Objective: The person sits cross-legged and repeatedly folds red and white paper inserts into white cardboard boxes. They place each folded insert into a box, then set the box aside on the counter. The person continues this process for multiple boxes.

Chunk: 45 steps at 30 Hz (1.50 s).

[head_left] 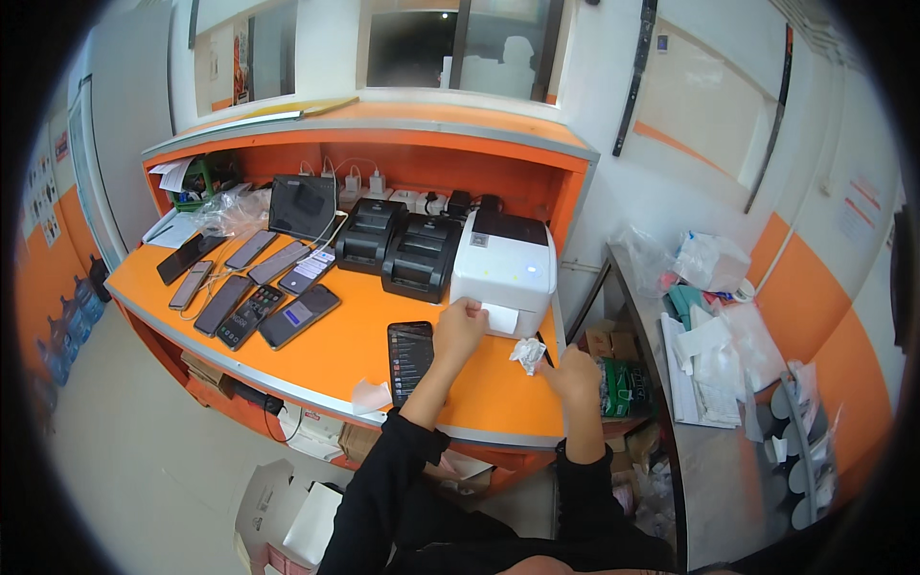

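A white label printer (505,251) stands at the right end of the orange desk, and a white paper label (500,318) sticks out of its front slot. My left hand (460,331) is at that slot, its fingertips closed on the label's left edge. My right hand (575,376) is curled at the desk's right edge. Beside its fingertips is a crumpled ball of whitish paper (527,356). A thin dark stick (547,349) runs up to these fingers; whether they grip it is hidden. Left of my left wrist lies a phone (410,360) with a lit dark screen.
Two black printers (420,257) stand left of the white one. Several phones with cables, including a black phone (251,316), cover the desk's left part. A pale paper scrap (370,396) lies at the front edge. A metal side table (704,479) holds papers and plastic bags.
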### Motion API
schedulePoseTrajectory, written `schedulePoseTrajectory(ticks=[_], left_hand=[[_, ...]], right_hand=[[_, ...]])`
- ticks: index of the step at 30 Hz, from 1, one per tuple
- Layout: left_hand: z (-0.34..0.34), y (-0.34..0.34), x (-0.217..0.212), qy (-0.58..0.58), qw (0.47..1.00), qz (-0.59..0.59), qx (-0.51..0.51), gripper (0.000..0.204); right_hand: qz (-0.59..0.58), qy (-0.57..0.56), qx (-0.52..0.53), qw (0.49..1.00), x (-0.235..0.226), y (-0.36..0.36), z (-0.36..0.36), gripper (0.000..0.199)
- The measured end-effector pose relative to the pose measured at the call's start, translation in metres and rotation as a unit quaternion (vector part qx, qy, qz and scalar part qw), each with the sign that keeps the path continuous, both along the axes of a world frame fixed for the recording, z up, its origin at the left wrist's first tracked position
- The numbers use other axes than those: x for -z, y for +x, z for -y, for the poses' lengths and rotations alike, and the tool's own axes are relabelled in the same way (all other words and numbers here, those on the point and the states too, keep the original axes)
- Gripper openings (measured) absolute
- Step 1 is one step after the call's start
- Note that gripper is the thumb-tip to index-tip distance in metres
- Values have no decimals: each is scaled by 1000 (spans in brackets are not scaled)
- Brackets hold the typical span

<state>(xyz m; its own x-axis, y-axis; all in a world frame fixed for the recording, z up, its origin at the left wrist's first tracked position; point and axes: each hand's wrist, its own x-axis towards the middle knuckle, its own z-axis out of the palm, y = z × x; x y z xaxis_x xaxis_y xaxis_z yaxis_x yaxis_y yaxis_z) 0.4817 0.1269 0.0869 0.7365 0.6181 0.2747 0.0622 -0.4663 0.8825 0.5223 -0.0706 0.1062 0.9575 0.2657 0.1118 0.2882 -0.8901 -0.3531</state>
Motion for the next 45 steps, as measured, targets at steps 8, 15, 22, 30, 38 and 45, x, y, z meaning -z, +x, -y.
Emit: schedulePoseTrajectory(ticks=[8, 15, 22, 30, 38, 45], left_hand=[[26, 20, 28, -149, 986, 80, -2, 30], [25, 29, 53, -317, 931, 179, 32, 23], [40, 38, 53, -379, 895, 220, 82, 20], [42, 30, 41, -491, 823, 270, 92, 19], [32, 34, 53, -376, 891, 255, -1, 20], [31, 29, 44, -334, 911, 238, -49, 18]], right_hand=[[-28, 16, -162, 986, 28, 43, 16, 38], [-284, 96, -217, 929, -21, 25, 34, 17], [-41, 566, -284, 773, -52, -5, 11, 15], [27, 450, -332, 828, 15, 62, -76, 22], [243, 388, -383, 802, 18, 48, -94, 27], [280, 310, -398, 816, 24, 51, -94, 26]])
